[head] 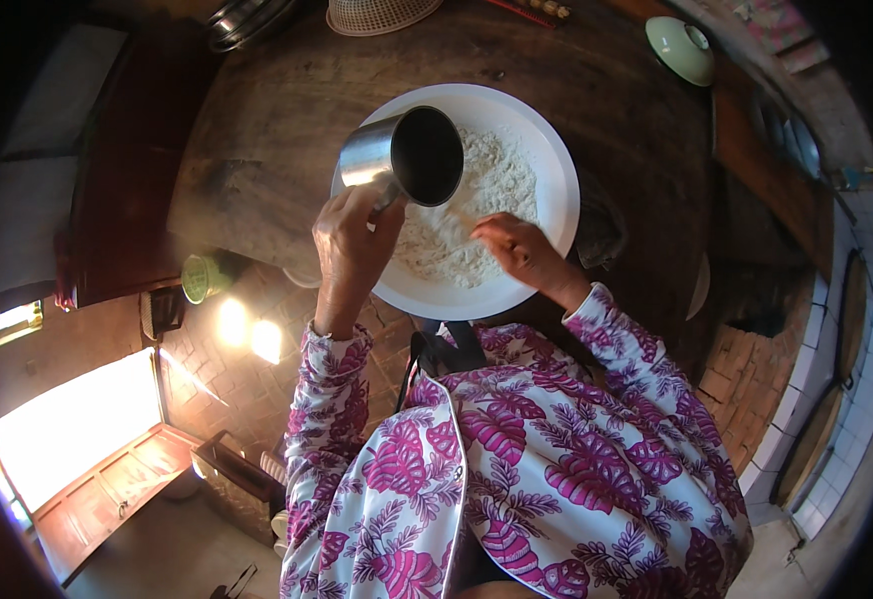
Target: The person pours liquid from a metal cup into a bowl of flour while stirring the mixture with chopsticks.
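Observation:
A wide white basin in front of me holds a pale, lumpy flour mixture. My left hand grips a shiny metal mug by its handle. The mug is tipped over the left side of the basin, its dark mouth facing right; its contents cannot be made out. Over the right part of the flour is my right hand, fingers curled and slightly blurred. A faint pale streak lies by its fingertips, and I cannot tell whether they hold something thin.
The basin rests on a dark wooden table. Along its far side are a woven-look strainer basket, stacked metal pans and an upturned pale green bowl. A green container is at left. A dark cloth lies right of the basin.

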